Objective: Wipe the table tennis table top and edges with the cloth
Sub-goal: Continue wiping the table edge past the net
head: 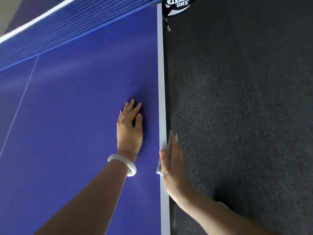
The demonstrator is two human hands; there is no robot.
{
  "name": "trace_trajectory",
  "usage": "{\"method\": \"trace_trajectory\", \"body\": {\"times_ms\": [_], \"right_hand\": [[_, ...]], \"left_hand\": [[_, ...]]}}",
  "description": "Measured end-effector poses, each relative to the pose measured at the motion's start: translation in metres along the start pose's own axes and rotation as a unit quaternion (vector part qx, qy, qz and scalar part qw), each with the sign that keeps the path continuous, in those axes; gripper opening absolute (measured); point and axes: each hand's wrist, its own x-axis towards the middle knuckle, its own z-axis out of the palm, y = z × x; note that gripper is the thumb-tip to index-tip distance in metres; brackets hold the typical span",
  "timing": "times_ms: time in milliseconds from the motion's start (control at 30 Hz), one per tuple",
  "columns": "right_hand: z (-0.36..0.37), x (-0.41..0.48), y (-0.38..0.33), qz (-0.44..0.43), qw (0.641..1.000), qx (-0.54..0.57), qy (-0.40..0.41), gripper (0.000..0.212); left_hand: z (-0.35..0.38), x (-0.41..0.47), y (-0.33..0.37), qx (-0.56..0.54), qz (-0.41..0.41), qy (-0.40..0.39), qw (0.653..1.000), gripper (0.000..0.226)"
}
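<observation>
While the left hand [129, 131] lies palm-down on the blue top of the table [76, 107], its grip is spread, with the fingers straight, slightly fanned and holding nothing. It rests near the right-hand side of the table, a little in from the white line [161, 99] along that side. A pale bangle [126, 164] sits on its wrist.

The right hand [172, 163] is at the table's side edge, level with the left wrist. Its fingers are straight and pressed together against the outer face of the edge, with the thumb [164, 160] lying on the white line. A grey cloth [159, 170] is caught between this hand and the edge, showing past the fingertips and under the thumb.

Farther along, a blue net [67, 26] crosses the table, held by a black clamp [176, 5] with white lettering. Dark carpet [237, 116] covers the floor beside the table.
</observation>
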Motion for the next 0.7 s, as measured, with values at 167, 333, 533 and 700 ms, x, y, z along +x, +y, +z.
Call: {"method": "trace_trajectory", "body": {"times_ms": [167,333,533,700], "right_hand": [[-0.004,-0.001,-0.002,-0.014,0.997,-0.077,0.001,0.07],[-0.007,0.0,-0.008,0.017,0.994,-0.104,-0.007,0.066],[-0.004,0.003,-0.007,0.042,0.995,-0.09,-0.013,0.067],[0.006,-0.017,0.0,0.035,0.999,-0.027,0.031,0.06]], "left_hand": [[-0.008,-0.008,0.005,-0.124,-0.07,0.031,0.989,0.038],[-0.007,-0.083,0.013,-0.033,-0.019,0.01,0.999,0.045],[-0.023,-0.2,-0.011,0.137,0.019,-0.046,0.989,0.05],[-0.021,-0.204,-0.001,0.175,0.025,-0.052,0.983,0.061]]}}
